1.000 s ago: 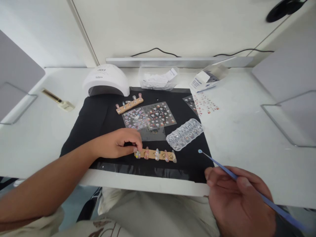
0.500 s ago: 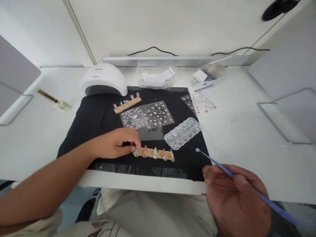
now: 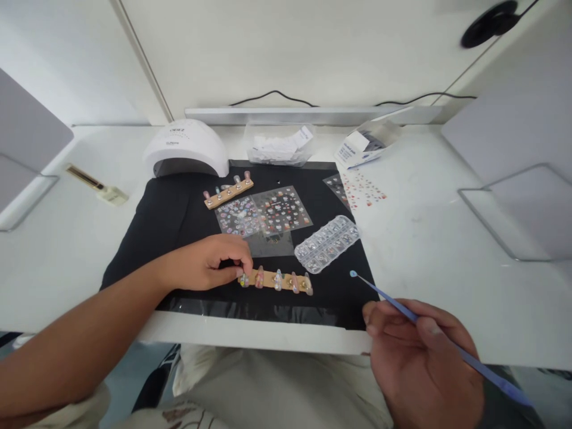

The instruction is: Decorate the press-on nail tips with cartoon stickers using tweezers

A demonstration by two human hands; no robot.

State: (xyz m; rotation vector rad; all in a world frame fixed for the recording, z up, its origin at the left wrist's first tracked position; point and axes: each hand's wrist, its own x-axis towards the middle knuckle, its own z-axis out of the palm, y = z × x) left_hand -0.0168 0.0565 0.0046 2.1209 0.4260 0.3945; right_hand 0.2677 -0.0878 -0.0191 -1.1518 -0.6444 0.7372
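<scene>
My left hand (image 3: 223,260) is closed in a pinch at the left end of a wooden nail-tip stand (image 3: 269,278). Its thumb and forefinger meet at the leftmost decorated false nail (image 3: 243,280), partly covering it. Several glittery false nails stand in a row along the stand, which lies on the black mat's near part. My right hand (image 3: 420,351), palm up, grips slim blue tweezers (image 3: 393,304) between thumb and fingers. A small light-blue piece (image 3: 353,273) sits at their tip, over the mat's right edge, apart from the stand.
A clear rhinestone box (image 3: 328,244) lies right of centre on the black mat (image 3: 165,220). Sticker sheets (image 3: 286,210) and a second nail stand (image 3: 229,193) lie behind. Farther back are a white nail lamp (image 3: 187,146), a plastic tub (image 3: 279,149) and a pad box (image 3: 366,146). A polish bottle (image 3: 111,195) lies left.
The view has shifted slightly. Both hands keep their grips: my left at the stand's end, my right on the tweezers, with the small piece still at the tip.
</scene>
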